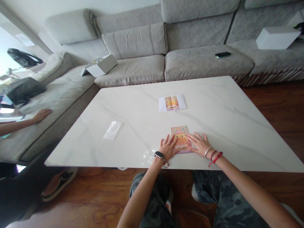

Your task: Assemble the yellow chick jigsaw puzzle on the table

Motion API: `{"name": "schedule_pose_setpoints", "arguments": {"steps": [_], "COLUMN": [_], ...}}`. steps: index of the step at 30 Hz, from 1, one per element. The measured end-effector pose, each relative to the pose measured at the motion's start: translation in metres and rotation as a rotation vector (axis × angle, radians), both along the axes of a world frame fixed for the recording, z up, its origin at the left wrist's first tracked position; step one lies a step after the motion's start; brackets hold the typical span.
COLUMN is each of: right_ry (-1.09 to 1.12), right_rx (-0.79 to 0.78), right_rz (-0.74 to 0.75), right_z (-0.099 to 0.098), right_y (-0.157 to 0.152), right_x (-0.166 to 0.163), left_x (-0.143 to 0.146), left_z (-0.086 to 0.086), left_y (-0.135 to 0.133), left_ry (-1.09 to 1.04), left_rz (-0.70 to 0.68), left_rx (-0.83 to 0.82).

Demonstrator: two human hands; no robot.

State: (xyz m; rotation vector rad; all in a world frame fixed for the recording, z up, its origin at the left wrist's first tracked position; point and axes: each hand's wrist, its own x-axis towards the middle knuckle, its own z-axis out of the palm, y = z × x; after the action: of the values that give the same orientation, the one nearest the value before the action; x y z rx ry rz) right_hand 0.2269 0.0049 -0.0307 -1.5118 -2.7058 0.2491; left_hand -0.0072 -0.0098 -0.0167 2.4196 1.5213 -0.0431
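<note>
A small pink card with a yellow cartoon figure (180,136) lies flat near the front edge of the white marble table (213,114). My left hand (168,146) rests on the card's left side, fingers spread flat. From the right, my right hand (199,143) presses down with fingers stretched out. Further back on the table lies a white folded sheet with the same cartoon picture (172,103). An empty clear plastic sleeve (112,129) lies to the left.
A grey corner sofa (147,44) wraps the far and left sides, with white boxes (275,37), an open box (101,66) and a dark phone (222,54) on it. Another person's hand (41,114) rests on the sofa at left; a shoe (59,183) is on the wood floor.
</note>
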Motion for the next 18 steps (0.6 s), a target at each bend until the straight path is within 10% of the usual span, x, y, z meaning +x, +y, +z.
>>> {"name": "schedule_pose_setpoints", "arguments": {"steps": [11,18], "right_ry": [-0.009,-0.030], "right_rx": [-0.012,0.014], "right_rz": [-0.138,-0.169], "right_z": [0.003,-0.004], "right_y": [0.148,0.186], "right_x": [-0.003,-0.010], "left_x": [-0.049,-0.048], "left_z": [-0.002,-0.004], "left_y": [0.133,0.172], "left_ry": [0.105,0.114], "left_rz": [0.321,0.331], "left_rx": [0.079,0.026]}}
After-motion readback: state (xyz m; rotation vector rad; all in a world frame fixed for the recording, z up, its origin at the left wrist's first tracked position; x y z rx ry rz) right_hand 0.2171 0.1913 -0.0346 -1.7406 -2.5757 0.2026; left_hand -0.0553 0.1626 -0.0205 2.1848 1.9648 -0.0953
